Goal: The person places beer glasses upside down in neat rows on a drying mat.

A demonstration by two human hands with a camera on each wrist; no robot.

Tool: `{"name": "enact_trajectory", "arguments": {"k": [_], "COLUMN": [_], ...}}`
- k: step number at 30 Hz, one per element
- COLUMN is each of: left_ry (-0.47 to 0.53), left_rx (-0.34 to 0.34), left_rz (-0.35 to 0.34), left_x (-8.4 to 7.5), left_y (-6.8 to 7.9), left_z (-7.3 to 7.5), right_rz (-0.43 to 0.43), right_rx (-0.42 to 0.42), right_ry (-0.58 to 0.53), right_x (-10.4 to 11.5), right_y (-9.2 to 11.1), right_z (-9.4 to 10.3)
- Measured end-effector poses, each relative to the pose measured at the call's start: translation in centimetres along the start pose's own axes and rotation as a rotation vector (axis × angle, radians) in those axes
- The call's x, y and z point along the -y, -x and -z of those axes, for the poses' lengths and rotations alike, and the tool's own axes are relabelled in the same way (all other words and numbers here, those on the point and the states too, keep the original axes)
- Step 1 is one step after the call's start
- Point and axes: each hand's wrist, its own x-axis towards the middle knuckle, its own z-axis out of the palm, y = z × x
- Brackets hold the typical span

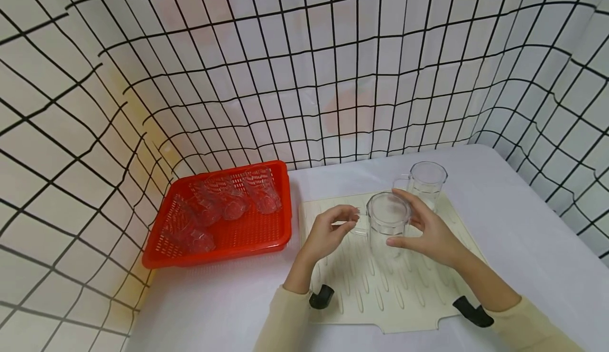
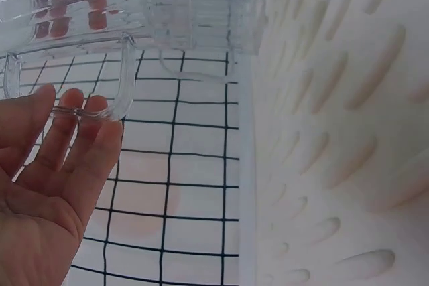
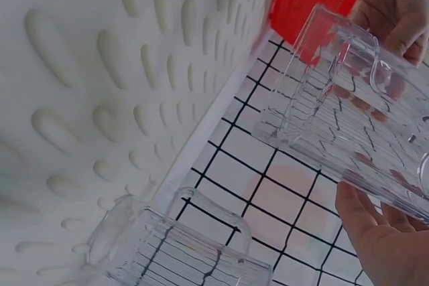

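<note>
The left hand pinches the handle between thumb and fingertips at nine o'clock on a clear glass mug; the right hand, thumb and fingers spread wide, curves round its body at three. The mug hangs just above the ribbed cream draining board. Smooth walls could slide through if the right grip slackens, leaving the pinch alone to let it twist. A second glass mug stands near, between one and two o'clock; the right knuckles might knock it. The red basket of clear glassware, at nine, seems safely apart.
</note>
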Motion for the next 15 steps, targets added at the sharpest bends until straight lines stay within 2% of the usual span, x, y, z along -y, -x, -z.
{"name": "enact_trajectory", "arguments": {"k": [4, 11, 15], "left_ry": [-0.002, 0.002, -0.004], "left_rx": [-0.014, -0.041, -0.062], "left_rz": [0.026, 0.030, 0.052], "left_x": [0.1, -1.8, -1.8], "left_y": [-0.8, -1.8, -2.4], "left_z": [-0.1, 0.3, 0.4], "right_rz": [-0.008, -0.039, -0.042], "right_rx": [0.000, -0.002, -0.001], "right_ry": [-0.011, -0.013, -0.017], "right_x": [-0.5, -2.3, -3.0], "right_y": [-0.9, -2.7, -3.5], "right_z": [0.1, 0.0, 0.0]}}
